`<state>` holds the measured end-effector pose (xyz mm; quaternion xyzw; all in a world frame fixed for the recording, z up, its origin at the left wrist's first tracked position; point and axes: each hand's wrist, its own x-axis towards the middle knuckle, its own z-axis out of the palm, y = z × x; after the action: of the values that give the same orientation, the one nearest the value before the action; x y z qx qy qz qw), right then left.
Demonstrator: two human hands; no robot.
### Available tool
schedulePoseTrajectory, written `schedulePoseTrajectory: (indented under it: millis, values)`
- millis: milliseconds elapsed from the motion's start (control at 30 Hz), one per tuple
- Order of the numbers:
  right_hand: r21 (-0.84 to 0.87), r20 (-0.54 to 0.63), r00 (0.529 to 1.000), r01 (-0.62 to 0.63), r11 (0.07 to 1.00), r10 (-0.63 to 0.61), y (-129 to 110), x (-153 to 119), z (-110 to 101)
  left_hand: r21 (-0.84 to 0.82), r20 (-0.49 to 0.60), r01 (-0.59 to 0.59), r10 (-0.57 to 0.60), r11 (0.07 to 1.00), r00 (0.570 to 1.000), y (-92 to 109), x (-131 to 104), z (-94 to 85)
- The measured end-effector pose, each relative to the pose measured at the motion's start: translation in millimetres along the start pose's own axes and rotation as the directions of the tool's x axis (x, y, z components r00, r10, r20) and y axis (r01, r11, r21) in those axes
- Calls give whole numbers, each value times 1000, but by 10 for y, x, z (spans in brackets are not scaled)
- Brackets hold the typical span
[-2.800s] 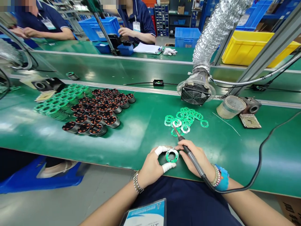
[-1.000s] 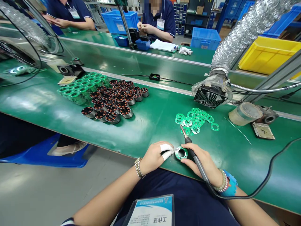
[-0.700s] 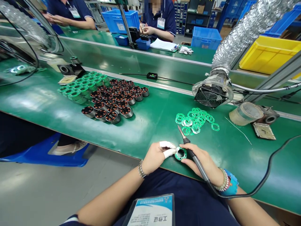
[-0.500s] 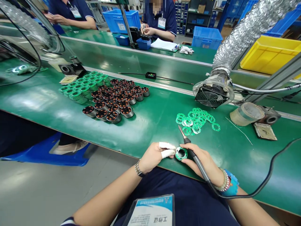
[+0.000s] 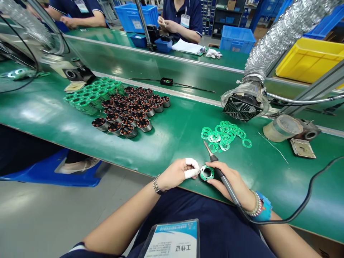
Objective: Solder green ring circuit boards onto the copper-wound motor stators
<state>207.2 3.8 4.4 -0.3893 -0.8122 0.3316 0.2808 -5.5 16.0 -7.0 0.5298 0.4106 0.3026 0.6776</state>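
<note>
Near the table's front edge, my right hand [image 5: 233,184] grips a soldering iron [image 5: 227,184], its tip pointing up and left. The thumb and index finger of that hand also touch a round part with a green ring board on top [image 5: 206,173]. My left hand [image 5: 177,173], with white covers on two fingers, is pinched at the part's left side; whatever sits between its fingertips is too small to make out. Loose green ring boards [image 5: 225,134] lie just beyond. Copper-wound motor cores [image 5: 129,114] stand in rows at the left, beside stacked green rings [image 5: 94,95].
A fan with a silver duct [image 5: 242,105] hangs at the right. Near it are a cloudy jar [image 5: 282,128] and a small square tray [image 5: 303,148]. The iron's black cable [image 5: 306,204] curves over the right side. Two people sit across the table.
The fingertips of my left hand have drawn closer together beside the round part. My right hand keeps its hold on the iron. The view has shifted slightly.
</note>
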Motion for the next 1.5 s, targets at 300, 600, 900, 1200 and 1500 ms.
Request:
schedulePoseTrajectory:
  millis: [300,600,900,1200,1500]
  values:
    - [-45,-165,978,126,991,-131,-161,-53,-124,-16,-34,13,-14,1000,999,-8,14,23]
    - [71,-153,982,122,990,-110,-304,-114,-297,-22,-32,48,-48,999,998,5,16,14]
    - [112,-143,987,96,989,-79,-308,-146,-309,-40,-34,29,-31,999,999,19,10,24]
    - [3,65,988,141,990,-141,-90,53,-226,-45,-40,14,-16,999,999,-22,18,33]
    - [-13,126,992,29,999,-27,-8,97,-157,596,40,-369,432,714,901,-153,-111,-92]
